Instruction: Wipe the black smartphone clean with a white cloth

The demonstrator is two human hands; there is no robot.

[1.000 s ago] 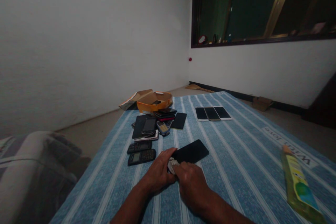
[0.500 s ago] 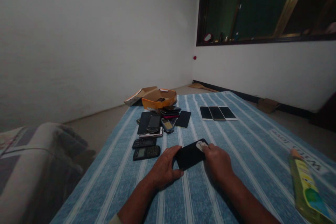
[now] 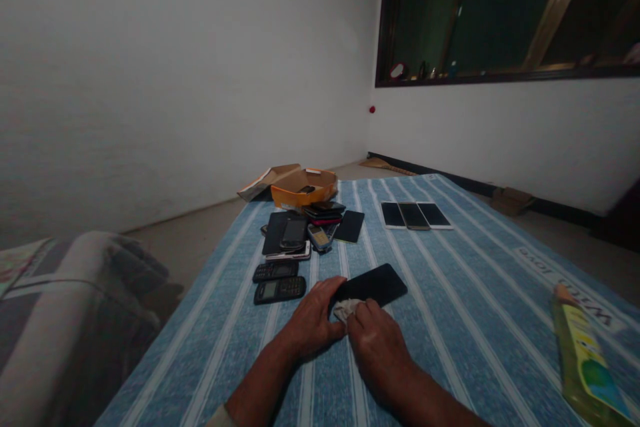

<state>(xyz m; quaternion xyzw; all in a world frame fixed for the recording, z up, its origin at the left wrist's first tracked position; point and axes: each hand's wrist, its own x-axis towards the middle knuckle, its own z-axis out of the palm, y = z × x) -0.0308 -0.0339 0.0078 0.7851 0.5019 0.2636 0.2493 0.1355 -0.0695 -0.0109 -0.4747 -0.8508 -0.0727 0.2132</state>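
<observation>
A black smartphone (image 3: 377,283) lies dark face up on the blue striped cloth in front of me. My left hand (image 3: 316,320) grips its left end between thumb and fingers. In my right hand (image 3: 377,340) a crumpled whitish tissue (image 3: 346,309) is pinched, pressed at the phone's near left corner close to my left thumb. Just left of my left hand lie two black keypad phones (image 3: 280,289), one behind the other. The lower edge of the smartphone is partly hidden by my right hand.
Behind the keypad phones is a pile of phones (image 3: 294,233) beside an open orange box (image 3: 300,197). Three smartphones (image 3: 414,216) lie side by side at the back right. A bottle of yellow-green liquid (image 3: 583,353) lies at the right. A draped cloth (image 3: 75,327) is at the left.
My right hand has slid the tissue from the phone's far right corner to its near left corner. My left hand keeps its hold at the left end.
</observation>
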